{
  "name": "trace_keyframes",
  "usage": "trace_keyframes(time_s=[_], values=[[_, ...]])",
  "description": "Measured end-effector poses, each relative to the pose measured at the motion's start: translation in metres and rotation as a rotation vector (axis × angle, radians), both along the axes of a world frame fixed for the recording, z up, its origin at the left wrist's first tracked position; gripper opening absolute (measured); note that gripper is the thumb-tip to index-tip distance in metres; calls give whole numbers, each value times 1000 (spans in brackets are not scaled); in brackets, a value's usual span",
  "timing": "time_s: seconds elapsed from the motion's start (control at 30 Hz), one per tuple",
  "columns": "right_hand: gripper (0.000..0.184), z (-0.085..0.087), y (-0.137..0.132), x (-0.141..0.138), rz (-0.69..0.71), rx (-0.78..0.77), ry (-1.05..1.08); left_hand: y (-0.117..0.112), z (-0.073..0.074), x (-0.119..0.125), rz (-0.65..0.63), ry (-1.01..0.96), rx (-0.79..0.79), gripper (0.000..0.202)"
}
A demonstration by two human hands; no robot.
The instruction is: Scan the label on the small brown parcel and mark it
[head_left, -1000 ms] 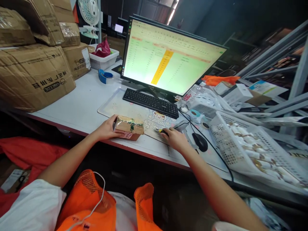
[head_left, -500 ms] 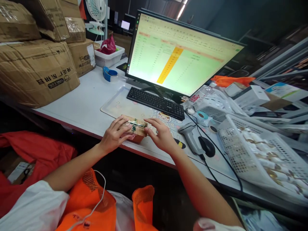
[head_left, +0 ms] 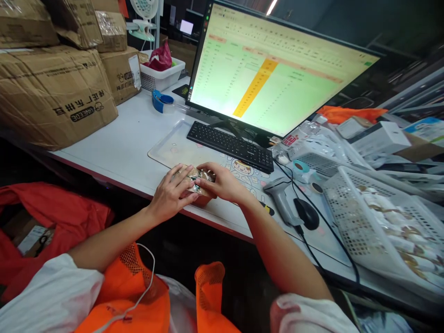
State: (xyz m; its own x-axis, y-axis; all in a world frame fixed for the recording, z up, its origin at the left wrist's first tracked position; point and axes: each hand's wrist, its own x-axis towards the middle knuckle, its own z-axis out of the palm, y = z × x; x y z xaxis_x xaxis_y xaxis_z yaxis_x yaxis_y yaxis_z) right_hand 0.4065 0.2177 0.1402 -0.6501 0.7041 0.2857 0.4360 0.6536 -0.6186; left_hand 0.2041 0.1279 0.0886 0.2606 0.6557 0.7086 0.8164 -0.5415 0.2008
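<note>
The left hand [head_left: 171,194] and right hand [head_left: 222,181] are gripping a taped parcel [head_left: 198,179], fingers closed on it. If it is slippery, it could drop onto the desk mat [head_left: 169,150] under the fingers.

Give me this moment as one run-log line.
left hand: on taped cardboard parcel | right hand: on same parcel | barcode scanner: beside mouse
</note>
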Motion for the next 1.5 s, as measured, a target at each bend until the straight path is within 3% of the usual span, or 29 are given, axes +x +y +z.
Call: trace_keyframes(time_s=[0.13,0.33,0.5,0.77,0.87,1.03,1.23,1.33,1.5], values=[[40,-5,1,0,10,-64,43,-3,11,-6,-29,68,-67,25],[37,-24,-3,-1,-32,-119,228,-5,57,-9,37,312,-192,47],[34,-17,3,-4,-7,-235,215,7,86,-6,117,535,-343,38],[30,-19,8,-9,-20,-212,243,2,82,-6,120,565,-308,32],[31,-20,5,-9,-29,-183,245,6,85,-4,144,573,-383,35],[31,-22,3,-8,-35,-167,237,31,103,1,151,622,-585,35],[30,-16,12,-6,38,-383,259,52,122,13,176,684,-819,37],[24,-8,18,-4,123,-521,220,46,124,18,195,713,-787,42],[23,1,22,-2,167,-542,184,29,117,19,160,704,-677,35]])
